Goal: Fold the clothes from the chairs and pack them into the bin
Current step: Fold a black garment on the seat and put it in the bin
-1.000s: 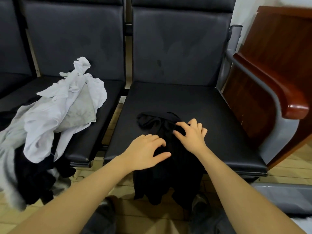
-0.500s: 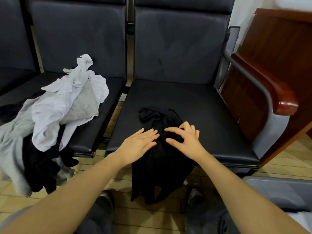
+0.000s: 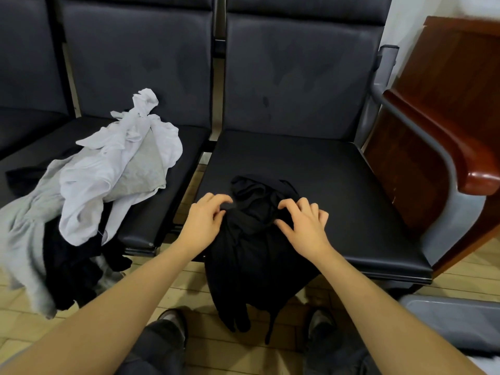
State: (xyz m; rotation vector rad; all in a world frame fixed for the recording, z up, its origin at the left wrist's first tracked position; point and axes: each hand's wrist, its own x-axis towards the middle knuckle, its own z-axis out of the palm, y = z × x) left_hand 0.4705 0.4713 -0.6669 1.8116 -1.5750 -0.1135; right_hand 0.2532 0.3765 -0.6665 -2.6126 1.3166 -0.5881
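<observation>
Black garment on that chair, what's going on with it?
A person is working on the black garment, which lies bunched on the right chair with its lower part hanging over the front edge. The left hand pinches the cloth at one side; the right hand presses curled fingers on the other. It is not folded yet. A pile of white, grey and black clothes waits on the next chair. A grey bin shows at lower right.

Blk garment (image 3: 251, 239) bunched on chair seat (image 3: 338, 185), hanging off front
</observation>
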